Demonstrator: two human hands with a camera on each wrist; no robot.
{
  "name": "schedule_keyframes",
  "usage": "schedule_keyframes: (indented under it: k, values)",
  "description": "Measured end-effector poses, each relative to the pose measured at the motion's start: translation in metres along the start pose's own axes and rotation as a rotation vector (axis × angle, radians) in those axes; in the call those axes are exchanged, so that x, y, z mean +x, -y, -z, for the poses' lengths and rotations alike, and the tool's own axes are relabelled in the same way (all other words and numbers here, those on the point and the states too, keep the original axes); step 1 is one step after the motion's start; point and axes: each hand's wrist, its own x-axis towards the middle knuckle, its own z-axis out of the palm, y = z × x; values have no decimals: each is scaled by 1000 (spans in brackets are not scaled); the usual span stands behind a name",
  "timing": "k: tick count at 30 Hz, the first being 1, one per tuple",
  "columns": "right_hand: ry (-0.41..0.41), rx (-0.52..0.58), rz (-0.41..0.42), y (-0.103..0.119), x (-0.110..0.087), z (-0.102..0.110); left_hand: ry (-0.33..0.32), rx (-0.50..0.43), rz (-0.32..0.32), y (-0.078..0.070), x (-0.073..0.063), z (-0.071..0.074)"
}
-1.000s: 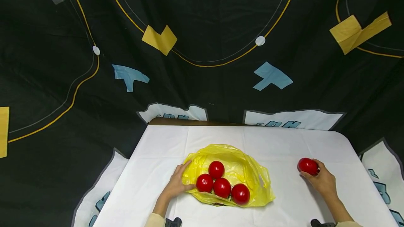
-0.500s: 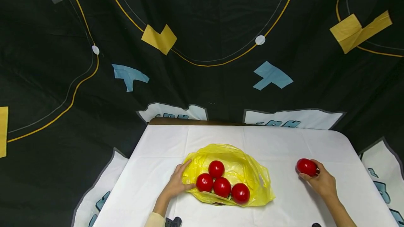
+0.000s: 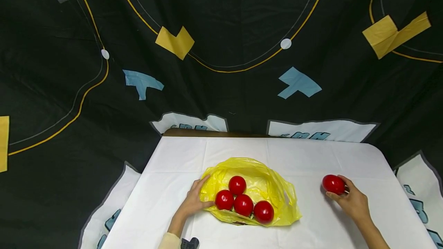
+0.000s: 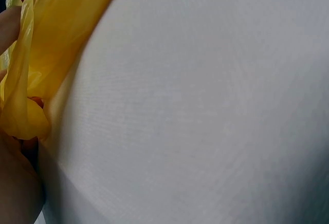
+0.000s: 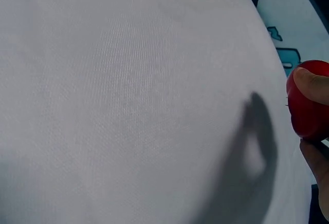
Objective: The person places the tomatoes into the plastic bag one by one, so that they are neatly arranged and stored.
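In the head view, a yellow plastic bag (image 3: 277, 181) lies spread on the table with its mouth open. Several red tomatoes (image 3: 243, 205) sit inside it, bunched toward the front. At the bag's left rim, my left hand (image 3: 192, 201) holds the plastic between thumb and fingers. The left wrist view has the bag (image 4: 67, 34) gathered in folds by the fingers. Off to the right, my right hand (image 3: 356, 202) grips one tomato (image 3: 333, 184) with thumb and fingertips, apart from the bag. That tomato (image 5: 308, 112) looks raised in the right wrist view, the hand's shadow falling on the cloth.
A white cloth (image 3: 180, 156) covers the table, whose brown back edge (image 3: 207, 134) shows. Behind hangs a dark curtain (image 3: 221, 99) with yellow and blue patches. Black wrist gear (image 3: 190, 243) sits by the left sleeve.
My right hand has moved slightly left with the tomato, which has turned a little in the fingers. The left hand, the bag and the tomatoes in it have stayed put.
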Motion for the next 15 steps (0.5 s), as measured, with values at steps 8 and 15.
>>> schedule_keyframes:
  k: [8, 15]
  values:
    - [-31, 17, 29, 18, -10, 5, 1, 1, -18, 1, -1, 1]
    - [-94, 48, 102, 37, -18, 11, 8, -7, -21, 0, -1, 1]
